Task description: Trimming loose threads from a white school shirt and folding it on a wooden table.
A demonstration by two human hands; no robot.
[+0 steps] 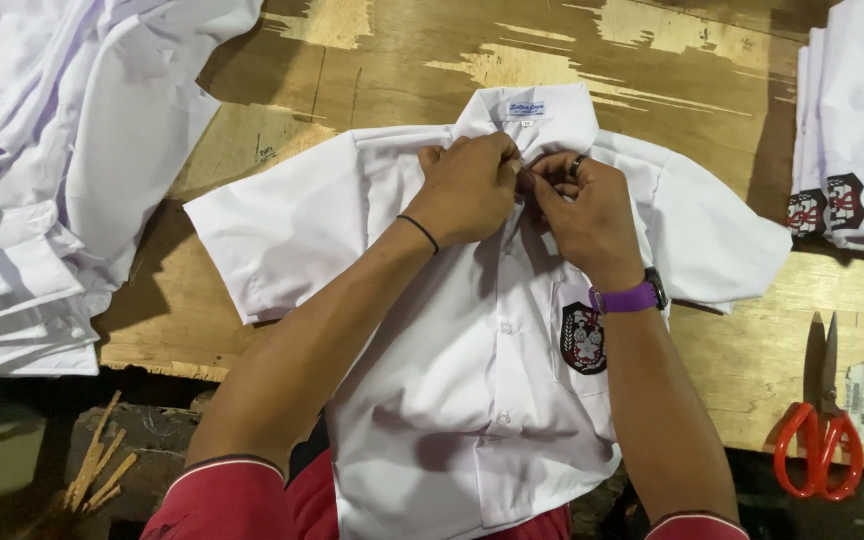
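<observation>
Left hand [467, 185]: fingers curled tight, pinching the front placket of a white short-sleeved shirt [452, 380] just below the collar. Thin black band on that wrist.
Right hand [584, 205]: also closed to a pinch on the same spot of the placket, fingertips meeting the left hand's. Ring on one finger, purple watch strap at the wrist.
Shirt lies face up and spread flat on the wooden table [752, 350], collar away from the person, hem hanging over the near edge; one dark crest badge on its chest pocket.
Count: one shirt in hand; one loose pile of white garments [42, 180] at far left; one stack of folded white shirts [857, 150] at far right, two badges showing; one pair of orange-handled scissors [820, 425], lying near the right edge.
</observation>
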